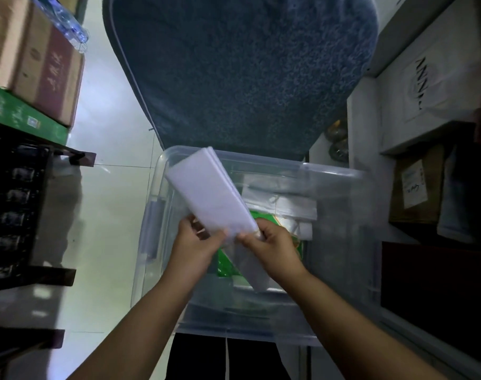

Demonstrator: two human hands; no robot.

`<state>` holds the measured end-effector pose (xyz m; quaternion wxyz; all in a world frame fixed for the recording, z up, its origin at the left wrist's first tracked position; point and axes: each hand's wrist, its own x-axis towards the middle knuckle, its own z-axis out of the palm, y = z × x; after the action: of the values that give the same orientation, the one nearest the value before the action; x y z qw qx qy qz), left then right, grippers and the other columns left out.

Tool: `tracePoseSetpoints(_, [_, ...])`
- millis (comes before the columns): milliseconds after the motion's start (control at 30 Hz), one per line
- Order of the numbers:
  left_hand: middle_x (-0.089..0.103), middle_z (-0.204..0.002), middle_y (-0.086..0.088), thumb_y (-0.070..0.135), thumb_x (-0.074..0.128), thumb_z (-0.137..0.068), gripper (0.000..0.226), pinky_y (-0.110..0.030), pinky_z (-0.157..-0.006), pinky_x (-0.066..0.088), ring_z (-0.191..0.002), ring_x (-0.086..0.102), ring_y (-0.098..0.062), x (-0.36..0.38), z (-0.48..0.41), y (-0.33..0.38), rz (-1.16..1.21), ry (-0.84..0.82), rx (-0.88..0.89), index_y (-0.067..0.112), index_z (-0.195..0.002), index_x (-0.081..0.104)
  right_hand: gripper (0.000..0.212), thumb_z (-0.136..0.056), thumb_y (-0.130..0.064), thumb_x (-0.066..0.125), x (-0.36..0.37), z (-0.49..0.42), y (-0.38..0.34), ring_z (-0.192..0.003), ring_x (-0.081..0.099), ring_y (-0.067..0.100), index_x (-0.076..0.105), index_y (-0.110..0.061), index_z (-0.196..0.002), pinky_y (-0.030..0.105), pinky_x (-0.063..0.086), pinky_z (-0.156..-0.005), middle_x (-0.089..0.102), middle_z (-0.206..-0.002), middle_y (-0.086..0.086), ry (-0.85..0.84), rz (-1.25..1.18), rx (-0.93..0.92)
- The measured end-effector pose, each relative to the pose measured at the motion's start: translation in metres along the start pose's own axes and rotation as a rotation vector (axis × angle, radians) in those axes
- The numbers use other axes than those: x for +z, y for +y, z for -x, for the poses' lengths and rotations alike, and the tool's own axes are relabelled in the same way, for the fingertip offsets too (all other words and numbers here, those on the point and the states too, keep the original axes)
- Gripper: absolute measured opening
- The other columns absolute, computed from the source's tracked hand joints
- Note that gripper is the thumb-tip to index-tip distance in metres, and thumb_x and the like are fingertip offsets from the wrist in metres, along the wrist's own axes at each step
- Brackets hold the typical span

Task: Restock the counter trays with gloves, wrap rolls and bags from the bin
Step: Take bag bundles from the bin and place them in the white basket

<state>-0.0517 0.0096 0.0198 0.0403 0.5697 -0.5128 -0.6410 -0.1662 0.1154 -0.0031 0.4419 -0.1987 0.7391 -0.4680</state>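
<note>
Both forearms reach in from the bottom edge, and the left hand [191,244] and right hand [272,244] meet above the clear plastic bin [340,215]. Each grip is clamped on the near end of a flat white pack of bags [213,196], thumbs on top and fingers beneath, the left at its lower-left corner and the right at its lower-right corner. The pack is held over the bin's left half, tilted so its far end rises toward the upper left. Inside the bin, beneath the hands, lie a green packet [228,266] and several pale folded plastic packs [283,204], blurred through the walls. Beyond the bin stands a blue upholstered chair back [242,72]. To the left, over the pale tiled floor [107,215], cardboard boxes [39,61] sit on a dark shelf rack [17,204]. To the right are white boxes [436,86] and a brown labelled carton [417,185].
</note>
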Motion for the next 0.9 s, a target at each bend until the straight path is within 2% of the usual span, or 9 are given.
tracePoseSetpoints(67, [0.069, -0.107, -0.005, 0.015, 0.072, -0.077, 0.043, -0.03, -0.075, 0.058, -0.089, 0.069, -0.015, 0.0, -0.003, 0.008, 0.118, 0.053, 0.031, 0.011, -0.116, 0.054, 0.024, -0.079, -0.006, 0.07, 0.011, -0.004, -0.007, -0.054, 0.048, -0.01, 0.064, -0.028, -0.07, 0.009, 0.04, -0.052, 0.06, -0.059, -0.015, -0.029, -0.063, 0.003])
tracePoseSetpoints(167, [0.071, -0.091, -0.006, 0.017, 0.069, -0.08, 0.011, -0.037, -0.069, 0.057, -0.082, 0.069, -0.023, -0.001, -0.007, 0.014, 0.104, 0.134, 0.03, 0.019, -0.088, 0.061, 0.015, -0.082, -0.012, 0.068, 0.017, -0.012, -0.002, -0.056, 0.05, -0.007, 0.065, -0.024, -0.072, 0.01, 0.04, -0.053, 0.061, -0.066, -0.012, -0.04, -0.017, -0.02])
tracePoseSetpoints(300, [0.065, -0.083, -0.001, 0.025, 0.064, -0.083, 0.013, -0.026, -0.056, 0.045, -0.077, 0.063, -0.018, -0.02, -0.018, 0.018, -0.047, 0.317, 0.091, 0.015, -0.089, 0.058, 0.006, -0.089, -0.019, 0.06, 0.009, -0.031, 0.036, -0.073, 0.059, 0.011, 0.065, -0.019, -0.085, 0.015, 0.047, -0.067, 0.065, -0.076, -0.005, 0.103, 0.166, 0.032])
tracePoseSetpoints(400, [0.065, -0.086, -0.001, 0.029, 0.063, -0.082, 0.018, -0.028, -0.06, 0.047, -0.076, 0.062, -0.016, -0.044, -0.026, 0.021, -0.092, 0.408, 0.159, 0.015, -0.092, 0.058, 0.024, -0.08, -0.026, 0.071, -0.007, -0.048, 0.075, -0.091, 0.062, 0.024, 0.068, -0.009, -0.097, 0.033, 0.048, -0.079, 0.069, -0.095, 0.009, 0.168, 0.659, -0.016])
tracePoseSetpoints(533, [0.067, -0.083, 0.002, 0.029, 0.064, -0.081, 0.017, -0.027, -0.057, 0.045, -0.074, 0.062, -0.013, -0.067, -0.035, 0.018, -0.181, 0.443, 0.223, 0.017, -0.091, 0.061, 0.046, -0.069, -0.029, 0.078, -0.006, -0.068, 0.108, -0.093, 0.059, 0.034, 0.062, -0.009, -0.106, 0.04, 0.049, -0.076, 0.064, -0.104, 0.015, -0.077, 1.127, -0.162])
tracePoseSetpoints(600, [0.066, -0.08, 0.003, 0.027, 0.065, -0.08, 0.009, -0.029, -0.059, 0.047, -0.072, 0.062, -0.014, -0.073, -0.039, 0.014, -0.208, 0.443, 0.234, 0.021, -0.085, 0.06, 0.053, -0.066, -0.019, 0.078, 0.001, -0.075, 0.115, -0.096, 0.056, 0.033, 0.058, -0.011, -0.114, 0.04, 0.048, -0.077, 0.062, -0.109, 0.015, -0.116, 1.265, -0.146])
tracePoseSetpoints(700, [0.065, -0.076, 0.01, 0.026, 0.066, -0.079, 0.011, -0.026, -0.057, 0.045, -0.07, 0.061, -0.007, -0.076, -0.041, 0.007, -0.22, 0.437, 0.225, 0.03, -0.075, 0.056, 0.052, -0.053, -0.002, 0.078, 0.004, -0.08, 0.117, -0.085, 0.061, 0.032, 0.064, -0.012, -0.102, 0.037, 0.05, -0.07, 0.066, -0.097, 0.013, -0.093, 1.381, -0.187])
tracePoseSetpoints(800, [0.065, -0.077, 0.01, 0.028, 0.065, -0.079, 0.007, -0.023, -0.055, 0.042, -0.069, 0.062, -0.006, -0.077, -0.042, 0.005, -0.226, 0.407, 0.226, 0.029, -0.08, 0.058, 0.044, -0.044, -0.001, 0.083, -0.003, -0.081, 0.11, -0.066, 0.063, 0.028, 0.072, -0.014, -0.084, 0.029, 0.05, -0.056, 0.069, -0.075, 0.008, -0.016, 1.393, -0.278])
tracePoseSetpoints(900, [0.065, -0.074, 0.011, 0.029, 0.064, -0.078, 0.006, -0.023, -0.055, 0.042, -0.065, 0.061, -0.002, -0.078, -0.044, 0.006, -0.233, 0.403, 0.22, 0.028, -0.078, 0.058, 0.036, -0.048, -0.004, 0.084, -0.013, -0.064, 0.095, -0.059, 0.06, 0.028, 0.074, -0.014, -0.081, 0.028, 0.046, -0.05, 0.066, -0.066, 0.006, -0.01, 1.351, -0.391])
